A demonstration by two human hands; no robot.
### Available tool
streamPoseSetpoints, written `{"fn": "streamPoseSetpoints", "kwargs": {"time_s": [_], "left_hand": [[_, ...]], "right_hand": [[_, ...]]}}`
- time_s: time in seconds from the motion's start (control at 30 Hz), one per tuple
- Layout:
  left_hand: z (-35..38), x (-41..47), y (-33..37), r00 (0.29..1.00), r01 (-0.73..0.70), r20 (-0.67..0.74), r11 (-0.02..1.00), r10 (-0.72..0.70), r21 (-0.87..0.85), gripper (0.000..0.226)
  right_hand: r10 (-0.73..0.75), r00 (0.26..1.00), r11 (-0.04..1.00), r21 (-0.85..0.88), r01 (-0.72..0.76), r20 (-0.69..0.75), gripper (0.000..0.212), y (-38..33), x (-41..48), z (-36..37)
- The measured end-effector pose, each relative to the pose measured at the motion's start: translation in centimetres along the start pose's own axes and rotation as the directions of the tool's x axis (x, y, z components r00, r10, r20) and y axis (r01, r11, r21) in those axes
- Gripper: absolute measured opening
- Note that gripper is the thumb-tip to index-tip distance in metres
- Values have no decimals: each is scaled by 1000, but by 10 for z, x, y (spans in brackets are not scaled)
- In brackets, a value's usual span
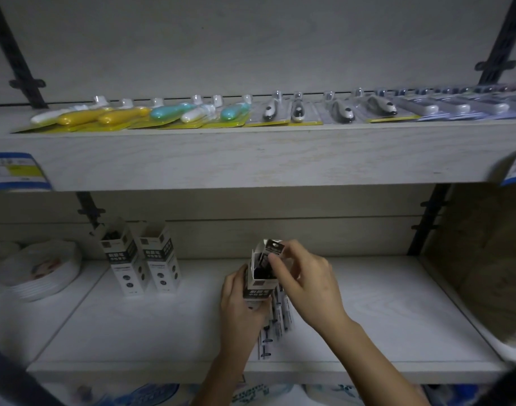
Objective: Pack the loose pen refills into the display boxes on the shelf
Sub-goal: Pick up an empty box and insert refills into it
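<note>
Fingers of left hand (238, 303) grip display box (258, 288); right hand (308, 276) apparently pinches its flap (274, 247), loose refills (275, 323) beneath.

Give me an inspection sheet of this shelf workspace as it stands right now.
Surface: lower shelf, white wood grain.
Job's things: display box upright in hand, top open; second box and third box stand open at back left; loose refills lie under the hands.
Clutter: stack of white plates at far left.
Grippers: left hand grips the display box's side; right hand pinches its top flap.
Cables: nothing seen.
Surroundings: upper shelf with blister packs; blue price tag on its edge; black wall brackets.
</note>
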State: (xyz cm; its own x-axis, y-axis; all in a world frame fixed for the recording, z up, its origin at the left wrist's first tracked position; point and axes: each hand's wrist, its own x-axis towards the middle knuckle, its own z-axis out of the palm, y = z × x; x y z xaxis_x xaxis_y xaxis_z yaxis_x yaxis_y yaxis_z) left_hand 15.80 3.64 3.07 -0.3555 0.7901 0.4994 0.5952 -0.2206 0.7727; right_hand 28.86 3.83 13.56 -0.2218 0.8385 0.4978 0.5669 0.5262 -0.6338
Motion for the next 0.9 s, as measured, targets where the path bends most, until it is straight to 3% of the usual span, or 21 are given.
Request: {"fn": "streamPoseSetpoints", "kwargs": {"time_s": [0.1, 0.2, 0.37, 0.63, 0.77, 0.83, 0.9], "left_hand": [[-1, 0, -2, 1000, 12, 0, 1000, -12, -16, 57], [-1, 1, -5, 1000, 11, -6, 1000, -11, -25, 58], [-4, 2, -7, 1000, 4, -9, 1000, -4, -13, 59], [-6, 5, -12, 1000, 0, -17, 1000, 0, -21, 56], [-15, 6, -19, 999, -4, -33, 1000, 4, 12, 59], [-20, 7, -23, 999, 28, -46, 1000, -27, 11, 62], [-24, 9, -27, 997, 37, -63, 999, -36, 16, 64]], "right_hand": [[-33, 999, 995, -97, 32, -10, 27, 3, -1, 4], [-44, 998, 981, -188, 53, 54, 18, 4, -1, 7], [14, 999, 999, -50, -16, -39, 8, 2, 2, 10], [-86, 996, 987, -136, 85, -4, 8, 2, 5, 21], [31, 999, 999, 45, -30, -26, 10, 11, 10, 18], [160, 984, 985, 70, -155, -81, 11, 25, 16, 17], [308, 951, 951, 28, -307, -34, 12, 46, 21, 22]]}}
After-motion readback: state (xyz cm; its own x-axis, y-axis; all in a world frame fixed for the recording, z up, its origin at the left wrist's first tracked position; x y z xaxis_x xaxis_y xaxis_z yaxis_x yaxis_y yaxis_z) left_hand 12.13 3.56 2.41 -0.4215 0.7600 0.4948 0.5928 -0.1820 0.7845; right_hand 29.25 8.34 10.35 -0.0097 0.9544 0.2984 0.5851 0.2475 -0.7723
